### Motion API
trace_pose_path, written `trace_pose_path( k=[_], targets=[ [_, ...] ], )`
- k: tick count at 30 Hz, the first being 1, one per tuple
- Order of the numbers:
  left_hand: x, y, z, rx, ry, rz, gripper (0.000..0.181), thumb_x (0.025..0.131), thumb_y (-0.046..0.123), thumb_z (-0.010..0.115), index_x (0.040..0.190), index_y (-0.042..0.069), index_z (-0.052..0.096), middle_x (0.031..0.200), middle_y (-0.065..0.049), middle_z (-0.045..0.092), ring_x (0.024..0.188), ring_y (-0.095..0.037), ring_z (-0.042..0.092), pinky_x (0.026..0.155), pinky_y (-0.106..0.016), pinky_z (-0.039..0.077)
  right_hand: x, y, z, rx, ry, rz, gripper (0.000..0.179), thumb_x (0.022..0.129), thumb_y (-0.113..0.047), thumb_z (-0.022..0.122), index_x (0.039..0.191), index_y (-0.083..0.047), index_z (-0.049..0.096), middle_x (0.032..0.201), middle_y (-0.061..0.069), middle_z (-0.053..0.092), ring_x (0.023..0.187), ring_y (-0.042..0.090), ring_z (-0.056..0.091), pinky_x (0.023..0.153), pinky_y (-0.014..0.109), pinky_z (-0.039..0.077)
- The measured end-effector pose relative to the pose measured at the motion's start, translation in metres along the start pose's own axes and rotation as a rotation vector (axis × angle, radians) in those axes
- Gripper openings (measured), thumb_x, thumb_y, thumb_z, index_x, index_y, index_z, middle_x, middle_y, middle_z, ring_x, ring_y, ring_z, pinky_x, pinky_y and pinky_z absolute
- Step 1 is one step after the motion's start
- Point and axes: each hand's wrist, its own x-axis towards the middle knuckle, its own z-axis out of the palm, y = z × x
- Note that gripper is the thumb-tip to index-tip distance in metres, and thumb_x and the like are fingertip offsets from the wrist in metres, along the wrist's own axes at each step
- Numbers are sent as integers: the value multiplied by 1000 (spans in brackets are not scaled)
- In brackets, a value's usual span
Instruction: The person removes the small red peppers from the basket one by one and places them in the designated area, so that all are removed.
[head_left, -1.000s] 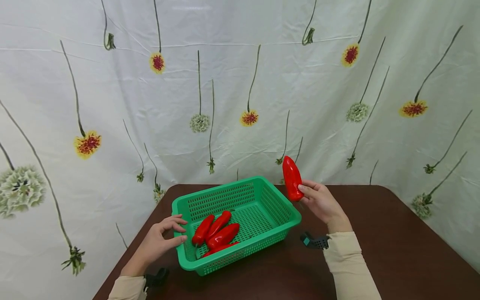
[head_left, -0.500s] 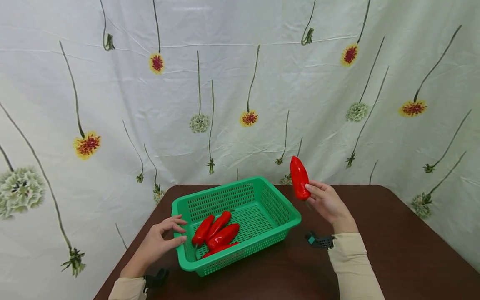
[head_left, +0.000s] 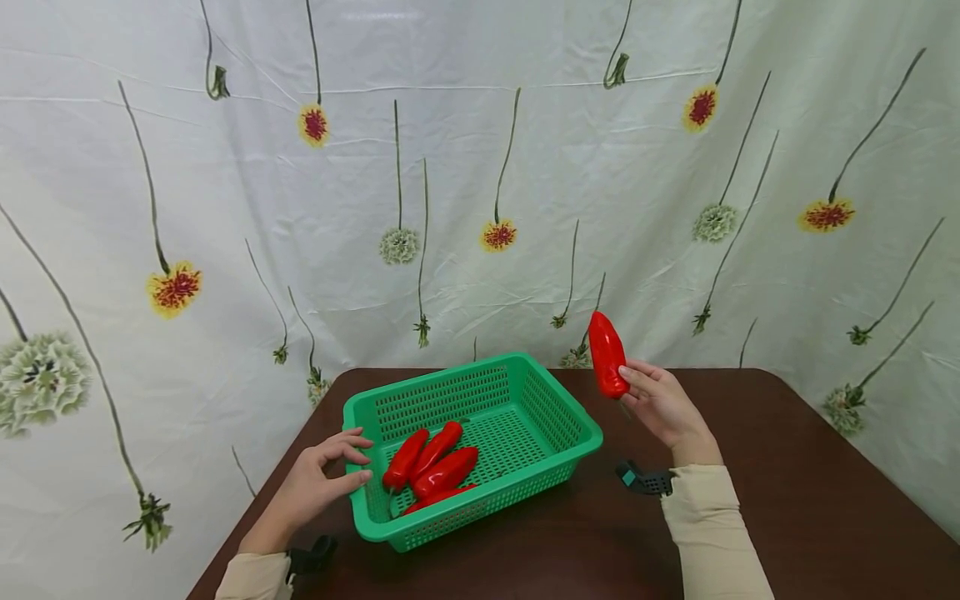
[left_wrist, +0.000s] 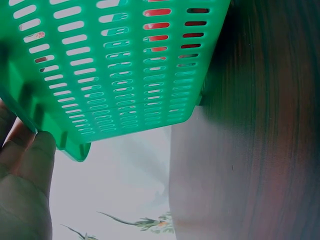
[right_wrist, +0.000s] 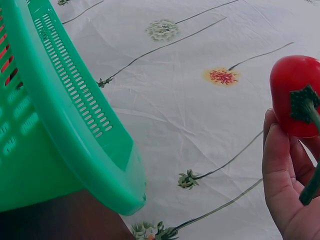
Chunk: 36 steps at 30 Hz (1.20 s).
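A glossy red pepper stands tip-up in my right hand, pinched near its stem end between thumb and fingers. In the right wrist view the pepper's green stem points toward the camera. This hand is in the air to the right of a green plastic basket. Several more red peppers lie inside the basket at its left end. My left hand is at the basket's left rim, fingers loosely bent and thumb apart; in the left wrist view its fingertips touch the rim.
The basket sits on a dark brown table with rounded far corners. Behind the table hangs a white cloth printed with flowers. Each wrist wears a black strap, the right strap plainly seen.
My right hand has moved a little to the right with the pepper, away from the basket. The left hand, the basket and the peppers in it have stayed nearly still.
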Motion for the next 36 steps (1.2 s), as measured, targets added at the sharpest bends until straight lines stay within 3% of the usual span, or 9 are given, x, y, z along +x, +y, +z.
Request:
trace_pose_path(
  k=[9,36],
  targets=[
    [1,-2,1,-14,-5,4,8,87,7,75,94,3,73,125,-19,67,126,21,37,97,-9,37,-3,0,-4,-7,24,8,18,104,-18,54,102,-24,71,104,-7,70,95,10,65,86,20,54],
    [0,-1,1,-30,4,7,8,87,8,75,93,3,73,124,-17,69,125,21,37,96,-6,37,1,13,-22,-21,96,56,13,103,-21,57,101,-26,69,103,-9,70,95,9,66,86,19,54]
  ],
)
